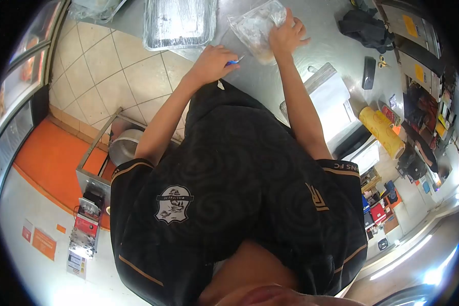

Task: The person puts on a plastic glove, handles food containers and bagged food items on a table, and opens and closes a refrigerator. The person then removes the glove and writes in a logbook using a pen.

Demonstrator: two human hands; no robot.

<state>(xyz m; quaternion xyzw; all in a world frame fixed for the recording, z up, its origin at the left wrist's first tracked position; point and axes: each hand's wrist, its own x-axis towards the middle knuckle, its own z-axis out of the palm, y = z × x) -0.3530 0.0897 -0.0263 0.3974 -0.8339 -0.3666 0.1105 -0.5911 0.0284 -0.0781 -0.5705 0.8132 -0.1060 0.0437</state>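
Note:
My left hand (pixel 215 63) is closed round a small blue tool (pixel 233 62) with a thin, pale pointed tip. Whether it is a pen or a small knife cannot be made out. The hand is by the near edge of the metal table (pixel 239 46). Farther right, a clear plastic bag (pixel 257 29) with pale brownish contents lies on the metal surface. My right hand (pixel 289 36) rests against the bag's right side, its fingers apart. A tray wrapped in clear film (pixel 180 23) sits left of the bag, beyond my left hand.
White papers (pixel 326 99) lie right of my right forearm. Beyond them are a black case (pixel 368 72), yellow-handled scissors (pixel 382 61), a dark cloth (pixel 364 28) and a yellow roll (pixel 381 131). At left, a metal pot (pixel 126 145) stands in a metal frame (pixel 98 145) near the tiled floor.

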